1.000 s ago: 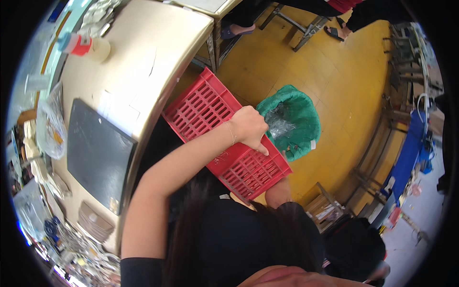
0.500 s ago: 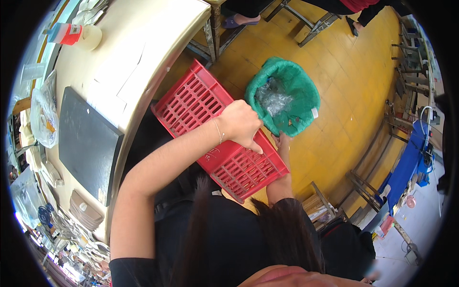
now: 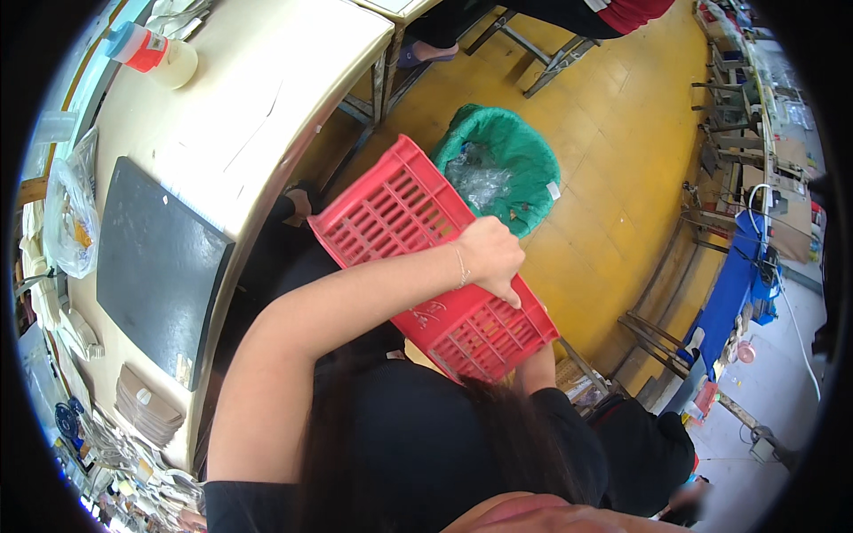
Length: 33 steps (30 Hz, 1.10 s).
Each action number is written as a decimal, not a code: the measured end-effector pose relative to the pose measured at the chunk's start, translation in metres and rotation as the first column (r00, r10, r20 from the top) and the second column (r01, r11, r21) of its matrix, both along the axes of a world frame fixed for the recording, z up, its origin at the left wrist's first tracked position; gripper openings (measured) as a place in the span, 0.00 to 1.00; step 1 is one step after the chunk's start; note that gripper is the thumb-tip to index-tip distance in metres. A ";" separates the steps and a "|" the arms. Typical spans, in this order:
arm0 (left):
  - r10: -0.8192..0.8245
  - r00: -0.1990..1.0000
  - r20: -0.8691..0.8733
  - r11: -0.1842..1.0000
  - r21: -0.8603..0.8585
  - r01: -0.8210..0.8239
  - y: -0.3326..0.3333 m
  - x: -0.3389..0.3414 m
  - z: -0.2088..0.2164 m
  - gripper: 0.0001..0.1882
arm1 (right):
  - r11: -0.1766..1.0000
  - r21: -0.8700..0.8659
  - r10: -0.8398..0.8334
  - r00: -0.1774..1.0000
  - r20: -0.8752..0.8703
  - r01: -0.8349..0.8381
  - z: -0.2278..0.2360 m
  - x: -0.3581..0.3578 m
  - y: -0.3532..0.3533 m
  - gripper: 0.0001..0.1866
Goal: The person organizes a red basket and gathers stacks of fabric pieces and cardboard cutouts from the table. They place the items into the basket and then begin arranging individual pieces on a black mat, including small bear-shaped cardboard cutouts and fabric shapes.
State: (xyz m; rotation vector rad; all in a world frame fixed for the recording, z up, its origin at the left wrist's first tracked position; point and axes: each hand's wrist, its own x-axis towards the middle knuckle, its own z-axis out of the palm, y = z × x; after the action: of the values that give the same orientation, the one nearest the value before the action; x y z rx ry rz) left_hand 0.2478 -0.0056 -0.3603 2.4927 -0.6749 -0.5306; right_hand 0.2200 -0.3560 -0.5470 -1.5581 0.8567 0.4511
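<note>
Red crate held tilted, nearer the wearer than the green-lined bin. Left hand clamps its bin-side rim (thumb over the slotted side). Right hand hidden behind crate; grip undeterminable.

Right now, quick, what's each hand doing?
Left hand: closed on the edge of the red basket.
Right hand: hidden behind the basket; cannot be told.

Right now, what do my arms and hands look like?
Your arms have short black sleeves. Your left hand is ungloved, with a thin chain bracelet at the wrist. Your right hand is hidden, so I can't describe it.
</note>
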 end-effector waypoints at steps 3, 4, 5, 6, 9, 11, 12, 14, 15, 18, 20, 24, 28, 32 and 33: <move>0.005 1.000 0.022 0.998 -0.055 -0.003 -0.020 -0.012 0.008 0.42 | 0.996 -0.090 0.015 0.998 0.062 -0.010 0.046 -0.009 -0.034 0.31; 0.015 1.000 0.002 0.996 -0.090 -0.015 -0.027 -0.018 0.012 0.42 | 0.992 -0.126 0.017 0.996 0.084 -0.006 0.063 -0.013 -0.046 0.31; 0.029 0.999 -0.018 0.993 -0.117 -0.031 -0.033 -0.024 0.015 0.43 | 0.985 -0.170 0.026 0.994 0.105 -0.008 0.083 -0.015 -0.058 0.31; 0.039 0.998 -0.049 0.989 -0.138 -0.045 -0.040 -0.030 0.018 0.43 | 0.977 -0.213 0.042 0.991 0.128 -0.014 0.101 -0.015 -0.069 0.31; 0.139 0.990 0.007 0.932 -0.339 -0.129 -0.055 -0.048 0.024 0.42 | 0.937 -0.348 0.101 0.978 0.180 -0.033 0.160 -0.018 -0.099 0.31; 0.115 0.993 -0.021 0.916 -0.384 -0.114 -0.060 -0.064 0.026 0.39 | 0.902 -0.430 0.137 0.970 0.199 -0.039 0.193 -0.023 -0.112 0.31; 0.096 0.995 0.012 0.904 -0.419 -0.082 -0.062 -0.073 0.027 0.39 | 0.880 -0.474 0.162 0.965 0.206 -0.046 0.210 -0.024 -0.118 0.31; 0.056 0.995 0.083 0.876 -0.482 -0.009 -0.064 -0.093 0.031 0.38 | 0.821 -0.568 0.213 0.956 0.203 -0.062 0.242 -0.024 -0.126 0.31; -0.002 0.997 0.075 0.883 -0.468 0.037 -0.067 -0.102 0.034 0.35 | 0.778 -0.625 0.245 0.949 0.196 -0.072 0.260 -0.021 -0.130 0.31; -0.003 0.979 0.202 0.856 -0.505 0.107 -0.080 -0.128 0.047 0.32 | 0.540 -0.833 0.383 0.917 0.114 -0.122 0.321 0.004 -0.137 0.31; 0.044 0.966 0.254 0.801 -0.587 0.117 -0.089 -0.135 0.055 0.25 | 0.360 -0.922 0.450 0.892 0.042 -0.138 0.359 0.024 -0.133 0.31; 0.066 0.930 0.361 0.813 -0.561 0.160 -0.090 -0.137 0.056 0.19 | 0.039 -0.986 0.495 0.860 -0.121 -0.161 0.408 0.067 -0.110 0.31; 0.099 0.900 0.424 0.875 -0.468 0.124 -0.070 -0.126 0.040 0.24 | 0.512 -0.855 0.551 0.792 0.261 -0.075 0.354 0.091 -0.091 0.26; -0.011 0.936 0.352 0.992 -0.115 0.055 -0.026 -0.108 0.008 0.29 | 0.890 -0.429 0.366 0.806 0.465 -0.157 0.254 0.126 -0.071 0.19; -0.050 0.947 0.318 0.999 0.025 0.044 -0.007 -0.104 -0.005 0.28 | 0.909 -0.388 0.341 0.803 0.488 -0.151 0.227 0.130 -0.063 0.19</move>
State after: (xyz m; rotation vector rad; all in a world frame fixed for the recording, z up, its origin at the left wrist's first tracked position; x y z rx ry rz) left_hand 0.1436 -0.0131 -0.3655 2.6107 -0.8555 -0.1479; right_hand 0.3499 -0.4194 -0.3204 -1.9923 0.2793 0.0197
